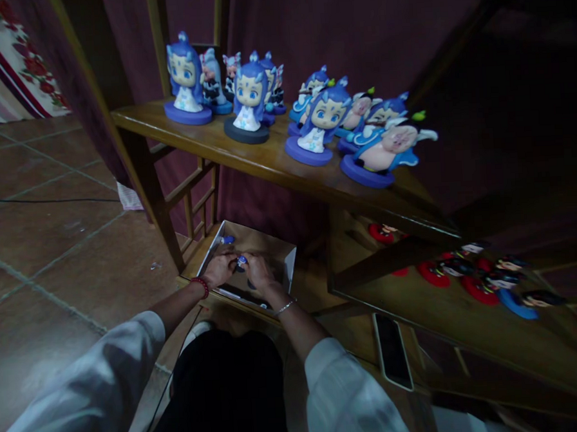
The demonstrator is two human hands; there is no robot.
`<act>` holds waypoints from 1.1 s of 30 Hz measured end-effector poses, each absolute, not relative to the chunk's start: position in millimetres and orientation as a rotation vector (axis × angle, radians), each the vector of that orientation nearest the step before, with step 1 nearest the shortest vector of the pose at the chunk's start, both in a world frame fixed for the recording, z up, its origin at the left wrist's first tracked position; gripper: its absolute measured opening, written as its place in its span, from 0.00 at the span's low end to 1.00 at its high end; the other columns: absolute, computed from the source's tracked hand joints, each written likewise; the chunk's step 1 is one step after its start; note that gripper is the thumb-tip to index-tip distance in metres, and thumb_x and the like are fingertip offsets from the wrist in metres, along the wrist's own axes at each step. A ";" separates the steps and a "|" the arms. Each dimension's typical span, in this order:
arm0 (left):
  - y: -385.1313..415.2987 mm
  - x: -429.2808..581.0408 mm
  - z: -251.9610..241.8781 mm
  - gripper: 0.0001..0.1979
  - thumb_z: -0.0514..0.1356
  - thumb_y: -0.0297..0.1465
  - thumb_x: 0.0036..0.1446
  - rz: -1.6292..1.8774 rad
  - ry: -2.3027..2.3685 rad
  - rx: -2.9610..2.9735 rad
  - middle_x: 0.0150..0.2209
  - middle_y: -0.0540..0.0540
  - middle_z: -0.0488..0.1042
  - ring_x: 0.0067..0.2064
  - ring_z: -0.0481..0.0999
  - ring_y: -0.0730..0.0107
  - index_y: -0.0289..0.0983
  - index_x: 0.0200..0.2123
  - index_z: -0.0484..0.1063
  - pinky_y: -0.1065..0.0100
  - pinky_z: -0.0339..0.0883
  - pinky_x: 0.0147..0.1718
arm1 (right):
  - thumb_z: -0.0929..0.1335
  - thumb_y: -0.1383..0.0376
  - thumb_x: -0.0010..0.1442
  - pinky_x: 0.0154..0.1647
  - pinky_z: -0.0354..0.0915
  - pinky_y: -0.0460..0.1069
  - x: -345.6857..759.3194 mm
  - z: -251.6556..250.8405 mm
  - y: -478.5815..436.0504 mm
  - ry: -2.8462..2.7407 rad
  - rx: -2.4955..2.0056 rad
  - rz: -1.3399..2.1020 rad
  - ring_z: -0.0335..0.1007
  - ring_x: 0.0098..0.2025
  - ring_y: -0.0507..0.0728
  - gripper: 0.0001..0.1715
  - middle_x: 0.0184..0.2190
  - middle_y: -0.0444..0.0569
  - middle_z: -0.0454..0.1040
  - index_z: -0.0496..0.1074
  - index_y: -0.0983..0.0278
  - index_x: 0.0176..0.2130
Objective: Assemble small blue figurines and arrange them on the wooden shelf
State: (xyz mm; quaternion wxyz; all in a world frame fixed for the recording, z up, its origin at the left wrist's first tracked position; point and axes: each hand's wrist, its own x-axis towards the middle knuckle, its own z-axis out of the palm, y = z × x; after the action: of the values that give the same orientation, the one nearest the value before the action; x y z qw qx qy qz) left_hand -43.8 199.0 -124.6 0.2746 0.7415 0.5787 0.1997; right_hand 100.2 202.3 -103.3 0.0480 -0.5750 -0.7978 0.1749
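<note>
Nearest the camera, at the bottom of the frame, are the person's pale sleeves (91, 374), one reaching up from the lower left and the other from the lower right, with dark trousers (225, 393) between them. The forearms lead to an open cardboard box (265, 235) just below and left of the frame's middle, on a low wooden shelf. Inside it, a small blue figure (242, 261) sits between the two hands. The right hand (258, 273), a silvery bracelet (286, 306) at its wrist, has its fingers bent and closed on the figure. The left hand (221, 270), with a red beaded bracelet (202, 285), brings its fingertips to the figure's left side; whether they grip it I cannot tell. Another blue piece (228, 240) lies in the box's upper left corner. Across the upper middle, blue-haired figurines (248, 95) and pig figurines (394, 145) stand on a wooden shelf (276, 160). Red-based figurines (434, 273) lie on a shelf at right, and a phone (392, 350) rests at lower right. Tiled floor (35, 184) fills the left.
</note>
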 end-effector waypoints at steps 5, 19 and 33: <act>193.4 -42.7 -119.6 0.17 0.50 0.23 0.51 0.639 1.540 1.809 0.42 0.47 0.75 0.43 0.72 0.70 0.37 0.44 0.71 0.71 0.62 0.46 | 0.63 0.66 0.57 0.41 0.58 0.44 99.4 -90.3 197.6 -2.409 -1.740 0.498 0.68 0.43 0.53 0.15 0.41 0.48 0.74 0.67 0.59 0.45; 180.9 -35.8 -90.5 0.08 0.56 0.24 0.43 1.032 1.353 1.324 0.28 0.48 0.74 0.34 0.72 0.68 0.34 0.29 0.74 0.68 0.65 0.38 | 0.63 0.68 0.56 0.47 0.59 0.46 98.1 -32.1 169.1 -2.236 -1.695 0.490 0.65 0.47 0.54 0.19 0.45 0.48 0.71 0.67 0.60 0.48; 154.3 -30.4 -43.9 0.08 0.60 0.30 0.37 1.198 1.222 1.130 0.23 0.49 0.72 0.27 0.69 0.72 0.33 0.25 0.73 0.71 0.62 0.31 | 0.63 0.73 0.52 0.49 0.61 0.49 97.2 -6.7 145.4 -2.011 -1.468 0.555 0.66 0.47 0.56 0.23 0.45 0.52 0.71 0.67 0.65 0.49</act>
State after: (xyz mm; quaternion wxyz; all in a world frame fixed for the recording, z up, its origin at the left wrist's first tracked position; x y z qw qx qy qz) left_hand -30.4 154.3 -43.9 0.5189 0.4711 0.5093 0.4994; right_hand 97.2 145.4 -6.7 0.2911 -0.5504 -0.7543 0.2081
